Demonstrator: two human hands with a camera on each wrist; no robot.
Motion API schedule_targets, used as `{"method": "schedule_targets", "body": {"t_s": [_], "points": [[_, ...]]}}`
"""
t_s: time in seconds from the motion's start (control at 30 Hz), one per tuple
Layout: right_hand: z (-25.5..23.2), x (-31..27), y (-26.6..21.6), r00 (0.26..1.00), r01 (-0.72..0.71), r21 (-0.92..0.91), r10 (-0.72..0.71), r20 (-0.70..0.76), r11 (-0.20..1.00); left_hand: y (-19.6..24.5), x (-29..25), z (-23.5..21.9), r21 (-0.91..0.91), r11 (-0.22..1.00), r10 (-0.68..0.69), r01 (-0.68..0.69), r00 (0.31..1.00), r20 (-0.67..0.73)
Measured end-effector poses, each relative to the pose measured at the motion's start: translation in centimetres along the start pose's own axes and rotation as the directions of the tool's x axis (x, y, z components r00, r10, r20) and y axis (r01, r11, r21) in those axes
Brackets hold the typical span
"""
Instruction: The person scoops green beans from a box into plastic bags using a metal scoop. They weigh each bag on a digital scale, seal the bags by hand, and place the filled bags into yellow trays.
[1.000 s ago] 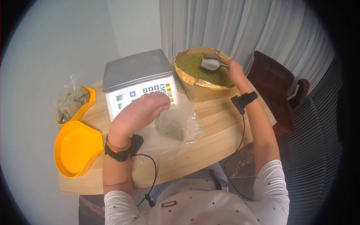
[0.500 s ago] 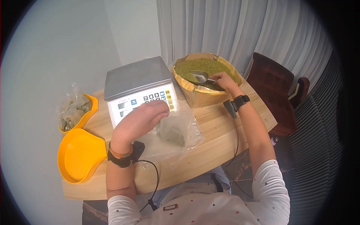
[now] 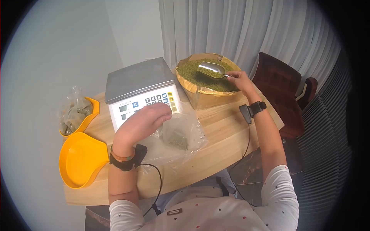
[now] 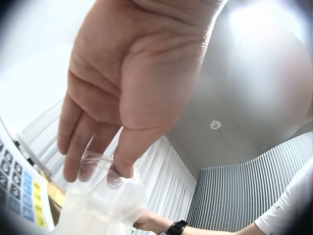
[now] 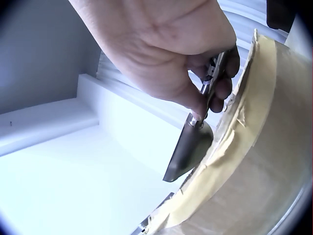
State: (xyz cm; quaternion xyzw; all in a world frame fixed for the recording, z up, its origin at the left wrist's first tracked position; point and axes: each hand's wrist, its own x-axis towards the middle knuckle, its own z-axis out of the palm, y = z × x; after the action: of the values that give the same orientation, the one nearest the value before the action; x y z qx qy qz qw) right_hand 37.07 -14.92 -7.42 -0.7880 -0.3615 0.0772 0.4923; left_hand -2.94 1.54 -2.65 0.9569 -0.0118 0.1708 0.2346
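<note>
Two hands work above the wooden table (image 3: 219, 131) in the head view. My left hand (image 3: 148, 118) bends over the clear plastic bag (image 3: 194, 129), which lies before the scale (image 3: 140, 79) with green grains in its lower part. My right hand (image 3: 241, 81) holds the metal scoop (image 3: 212, 70), partly filled, at the grains (image 3: 189, 72) in the paper-lined container (image 3: 210, 101). On the left I note a yellow tray (image 3: 79, 159) and, beyond it, a second tray (image 3: 93, 109) bearing filled bags (image 3: 73, 119).

In the left wrist view, my fingers and thumb are nearly closed, pinching the bag's upper edge.

In the right wrist view, my fingers curl closed round the scoop's handle; its bowl is beside the container's rim. Whether it touches, I cannot tell.
</note>
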Motion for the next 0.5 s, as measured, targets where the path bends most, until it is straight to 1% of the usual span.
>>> {"method": "schedule_targets", "body": {"t_s": [0.07, 0.1, 0.17, 0.2, 0.23, 0.3, 0.33, 0.4, 0.43, 0.5], "points": [[-0.8, -0.3, -0.5, 0.997, 0.060, 0.038, -0.062, 0.046, 0.997, -0.1, -0.1, 0.1, 0.005, 1.000, 0.017, -0.017, 1.000, -0.014], [-1.2, -0.9, -1.3, 0.997, 0.061, 0.038, -0.063, 0.055, 0.997, -0.3, -0.1, 0.2, 0.003, 1.000, 0.008, -0.008, 1.000, -0.017], [-2.2, -2.2, -3.4, 0.977, 0.091, 0.109, -0.110, 0.184, 0.990, -0.6, 0.0, 0.4, 0.000, 0.999, 0.043, -0.043, 0.999, -0.018], [-2.6, -2.5, -4.1, 0.962, 0.097, 0.152, -0.132, 0.241, 0.984, -0.6, 0.0, 0.4, -0.003, 0.999, 0.036, -0.036, 0.999, -0.020], [-2.8, -3.0, -4.8, 0.960, 0.094, 0.151, -0.130, 0.246, 0.984, -0.6, 0.0, 0.5, 0.001, 0.999, 0.037, -0.037, 0.999, -0.024], [-2.9, -3.9, -6.4, 0.922, 0.035, 0.206, -0.111, 0.371, 0.978, -0.5, 0.0, 0.6, 0.002, 0.999, 0.037, -0.037, 0.999, -0.027], [-2.9, -4.3, -7.2, 0.921, 0.032, 0.205, -0.109, 0.373, 0.978, -0.5, -0.1, 0.6, 0.007, 0.999, 0.044, -0.044, 0.998, -0.038], [-2.6, -5.1, -8.9, 0.879, 0.110, 0.153, -0.168, 0.446, 0.982, -0.4, -0.1, 0.6, 0.011, 0.999, 0.050, -0.049, 0.998, -0.048], [-2.4, -5.4, -9.7, 0.879, 0.107, 0.154, -0.165, 0.448, 0.982, -0.3, -0.1, 0.6, 0.004, 0.999, 0.054, -0.054, 0.997, -0.052], [-2.0, -6.0, -11.3, 0.822, 0.255, 0.071, -0.255, 0.509, 0.964, 0.0, -0.2, 0.4, -0.005, 0.998, 0.055, -0.055, 0.997, -0.053]]}}
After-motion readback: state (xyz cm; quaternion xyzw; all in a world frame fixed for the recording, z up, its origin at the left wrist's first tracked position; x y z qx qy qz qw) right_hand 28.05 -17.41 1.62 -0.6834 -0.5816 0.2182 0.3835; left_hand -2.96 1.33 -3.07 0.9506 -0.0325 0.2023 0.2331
